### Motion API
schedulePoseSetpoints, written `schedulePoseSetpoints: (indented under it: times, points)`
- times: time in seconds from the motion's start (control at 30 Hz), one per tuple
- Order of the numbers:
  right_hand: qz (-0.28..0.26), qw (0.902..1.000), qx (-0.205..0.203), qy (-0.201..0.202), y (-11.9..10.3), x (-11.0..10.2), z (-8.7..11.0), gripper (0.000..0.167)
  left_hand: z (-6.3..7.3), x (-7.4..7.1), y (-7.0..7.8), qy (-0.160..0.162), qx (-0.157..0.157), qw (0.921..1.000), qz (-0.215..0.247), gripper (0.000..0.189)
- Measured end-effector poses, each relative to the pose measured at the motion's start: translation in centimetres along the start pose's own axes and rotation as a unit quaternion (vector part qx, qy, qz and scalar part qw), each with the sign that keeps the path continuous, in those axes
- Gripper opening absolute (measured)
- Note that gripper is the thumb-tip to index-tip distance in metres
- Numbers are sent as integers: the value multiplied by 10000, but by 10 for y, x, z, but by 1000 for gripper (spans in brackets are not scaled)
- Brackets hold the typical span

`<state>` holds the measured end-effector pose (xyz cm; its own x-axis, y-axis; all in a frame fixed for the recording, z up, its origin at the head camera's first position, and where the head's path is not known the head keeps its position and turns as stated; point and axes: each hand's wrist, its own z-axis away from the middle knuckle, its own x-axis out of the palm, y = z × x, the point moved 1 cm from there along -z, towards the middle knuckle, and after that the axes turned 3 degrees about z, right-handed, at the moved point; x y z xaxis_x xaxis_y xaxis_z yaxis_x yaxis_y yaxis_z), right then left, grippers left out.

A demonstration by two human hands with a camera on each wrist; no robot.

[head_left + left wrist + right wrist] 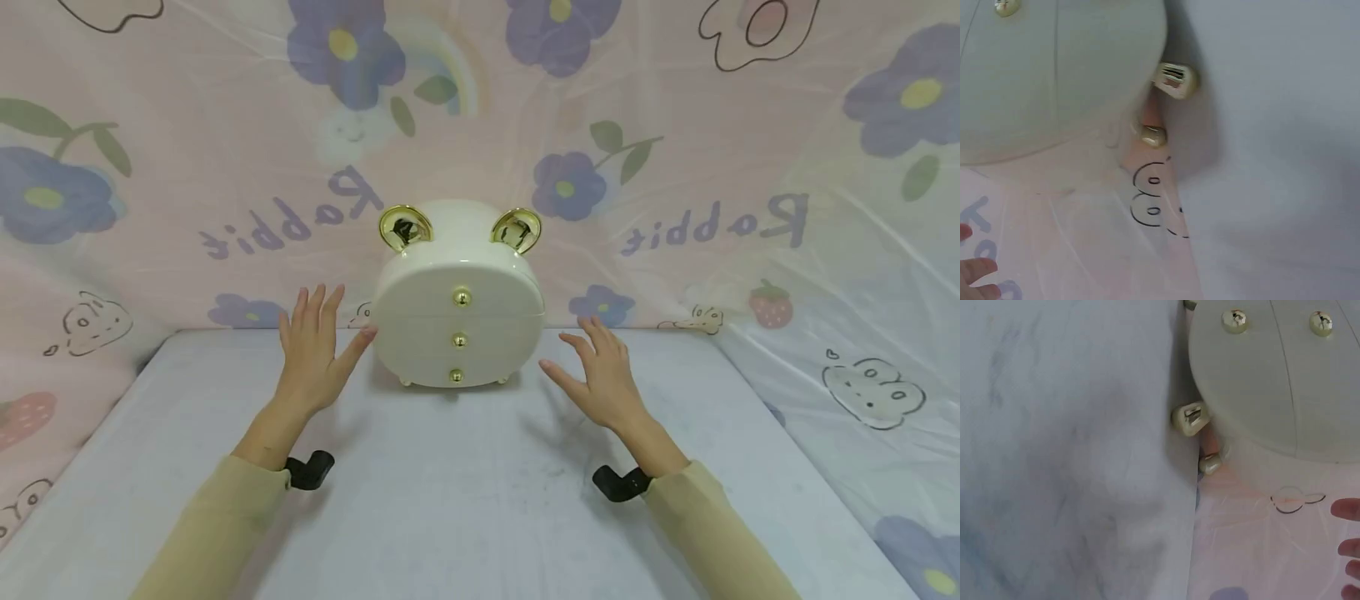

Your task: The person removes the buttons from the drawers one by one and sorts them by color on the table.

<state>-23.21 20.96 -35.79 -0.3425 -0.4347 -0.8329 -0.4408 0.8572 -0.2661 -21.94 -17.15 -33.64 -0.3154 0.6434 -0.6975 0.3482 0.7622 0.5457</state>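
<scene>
A white, rounded jewelry box (420,287) with seams across its front stands upright toward the back of the table, one gold ear (517,231) at each top side. Three gold knobs (460,340) run down its front, and small gold feet (1175,81) carry it. On the box's left, my left hand (311,358) has its fingers spread, the thumb tip right at the box's side. My right hand (600,379) is held to the right of the box, fingers apart and slightly bent, with a small gap to it. Neither hand holds anything.
The box stands on a white-covered table (450,500). Behind and beside it hangs a pink printed cloth (465,158) with flowers and lettering, close to the table's back edge. A black fitting sits at the left wrist (310,471) and another at the right wrist (621,483).
</scene>
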Motion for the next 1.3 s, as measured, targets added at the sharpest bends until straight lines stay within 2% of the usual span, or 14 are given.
schedulePoseSetpoints:
  times: [0.17,0.33,0.5,0.67,0.77,0.93,1.0,1.17,1.3]
  points:
    - [-360,9951,-198,898,-10,-2,-7,36,-16,-5,8,581,321,9970,391,79]
    - [-613,9857,-197,1556,-20,-7,-14,22,-31,-10,16,745,474,9939,654,69]
    - [-662,9779,-297,1959,-33,-10,-24,18,-46,-16,24,922,493,9899,953,58]
    - [-941,9703,-335,2201,-45,-14,-34,17,-63,-21,33,1061,259,9845,1376,57]
    - [-1199,9636,-354,2365,-51,-17,-38,16,-72,-21,37,930,18,9796,1780,61]
    - [-1411,9563,-390,2531,-60,-16,-45,15,-82,-20,41,687,-296,9651,2511,66]
    - [-1457,9551,-370,2555,-64,-15,-47,14,-85,-18,41,514,-295,9612,2693,69]
    - [-1667,9540,-280,2476,-70,-13,-49,13,-92,-15,45,49,-139,9572,2889,75]
    - [-1837,9516,-230,2454,-74,-11,-50,13,-96,-13,49,-120,-23,9517,3068,70]
